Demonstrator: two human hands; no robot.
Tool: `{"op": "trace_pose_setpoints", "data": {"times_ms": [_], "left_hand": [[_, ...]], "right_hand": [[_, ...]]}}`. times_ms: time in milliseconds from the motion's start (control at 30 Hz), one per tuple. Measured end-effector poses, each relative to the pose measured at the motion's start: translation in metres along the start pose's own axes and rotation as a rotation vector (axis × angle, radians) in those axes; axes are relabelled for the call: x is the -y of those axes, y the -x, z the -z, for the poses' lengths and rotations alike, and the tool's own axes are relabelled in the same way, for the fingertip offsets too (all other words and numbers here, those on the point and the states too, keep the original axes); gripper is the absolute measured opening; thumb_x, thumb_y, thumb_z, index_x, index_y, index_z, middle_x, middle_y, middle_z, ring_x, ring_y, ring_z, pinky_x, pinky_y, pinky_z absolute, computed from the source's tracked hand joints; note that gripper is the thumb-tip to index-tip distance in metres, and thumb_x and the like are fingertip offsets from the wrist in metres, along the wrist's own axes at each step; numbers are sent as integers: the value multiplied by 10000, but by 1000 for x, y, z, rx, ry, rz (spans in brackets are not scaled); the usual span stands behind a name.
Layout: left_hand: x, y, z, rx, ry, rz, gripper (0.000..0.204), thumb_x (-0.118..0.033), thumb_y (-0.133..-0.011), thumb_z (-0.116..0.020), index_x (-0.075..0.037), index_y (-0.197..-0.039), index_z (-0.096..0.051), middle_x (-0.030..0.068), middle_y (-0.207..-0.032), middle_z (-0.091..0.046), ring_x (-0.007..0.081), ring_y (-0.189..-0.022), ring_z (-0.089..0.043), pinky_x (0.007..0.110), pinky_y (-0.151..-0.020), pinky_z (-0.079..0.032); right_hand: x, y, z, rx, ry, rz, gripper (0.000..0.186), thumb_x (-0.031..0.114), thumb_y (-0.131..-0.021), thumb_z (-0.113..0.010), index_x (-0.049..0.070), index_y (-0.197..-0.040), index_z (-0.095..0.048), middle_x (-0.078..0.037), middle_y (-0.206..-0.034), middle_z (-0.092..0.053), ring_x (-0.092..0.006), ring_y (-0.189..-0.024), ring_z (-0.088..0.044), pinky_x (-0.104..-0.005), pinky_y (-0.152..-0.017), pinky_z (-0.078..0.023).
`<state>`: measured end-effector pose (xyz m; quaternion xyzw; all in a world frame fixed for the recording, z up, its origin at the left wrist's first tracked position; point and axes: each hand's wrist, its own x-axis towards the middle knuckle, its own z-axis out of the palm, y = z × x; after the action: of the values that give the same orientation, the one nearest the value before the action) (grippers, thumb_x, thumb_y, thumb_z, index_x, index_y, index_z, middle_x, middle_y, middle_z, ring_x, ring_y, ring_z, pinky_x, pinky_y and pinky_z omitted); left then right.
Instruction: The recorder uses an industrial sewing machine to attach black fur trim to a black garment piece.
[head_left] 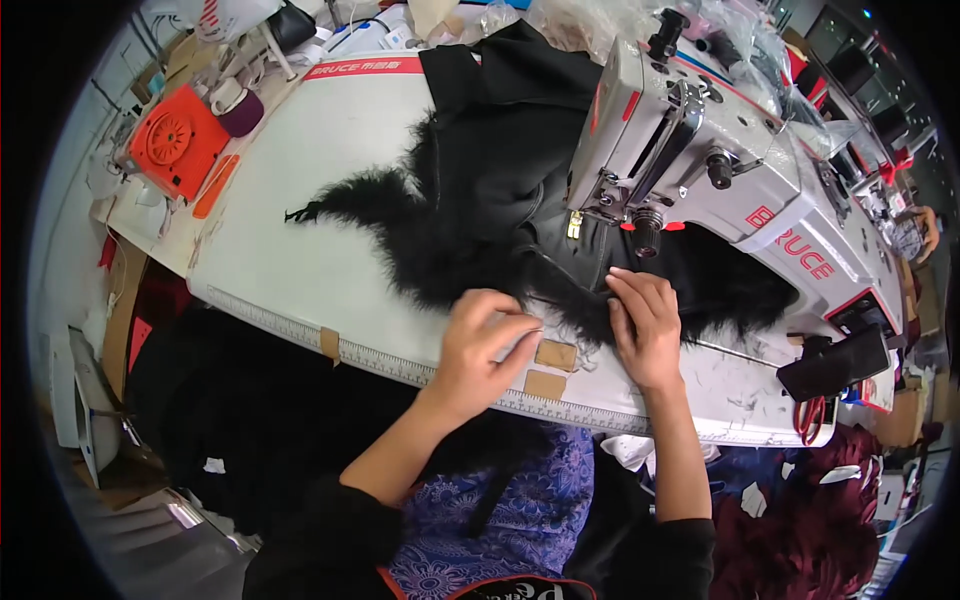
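Observation:
A black garment with a fluffy feather-like trim lies under the grey sewing machine head, its stitched panel beside the metal presser foot. My left hand is at the trim's front edge, thumb and index finger drawn together; what lies between their tips is too small to make out. My right hand grips the garment's edge below the needle area, fingers curved over the fabric and thumb beside them.
An orange device and purple cone stand at the back left, plastic bags behind. A ruler strip runs along the table's front edge. A black phone-like object sits at the right. Dark red fabric hangs lower right.

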<state>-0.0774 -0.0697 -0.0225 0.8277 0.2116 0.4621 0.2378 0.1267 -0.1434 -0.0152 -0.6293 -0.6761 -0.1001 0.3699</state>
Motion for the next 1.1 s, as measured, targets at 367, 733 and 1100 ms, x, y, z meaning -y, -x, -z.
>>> {"op": "trace_pose_setpoints", "data": {"times_ms": [367, 733, 1100], "left_hand": [[39, -74, -26, 137, -361, -35, 98, -176, -782, -642, -83, -779, -672, 46, -749, -652, 213, -805, -585, 370, -841, -372], [-17, -69, -78, -492, 1389, 797, 171, -130, -905, -552, 8, -998, -591, 90, -817, -646, 119, -621, -609, 213, -494, -461], [-17, -98, -95, -465, 2129, 1289, 123, -145, -892, -535, -47, -820, -515, 28, -692, -516, 132, -582, -478, 233, -452, -348]], "right_hand": [[2, 6, 4, -4, 228, 44, 205, 65, -829, -581, 19, -1024, -621, -99, -1065, -621, -270, -953, -564, -356, -845, -420], [2, 19, 4, -2, 229, -25, 197, 79, -831, -582, 26, -1015, -630, -91, -1061, -625, -261, -950, -565, -360, -852, -414], [2, 18, 4, 13, 222, -64, 189, 44, -822, -557, 23, -999, -619, -102, -1043, -624, -274, -918, -557, -368, -836, -407]]}}
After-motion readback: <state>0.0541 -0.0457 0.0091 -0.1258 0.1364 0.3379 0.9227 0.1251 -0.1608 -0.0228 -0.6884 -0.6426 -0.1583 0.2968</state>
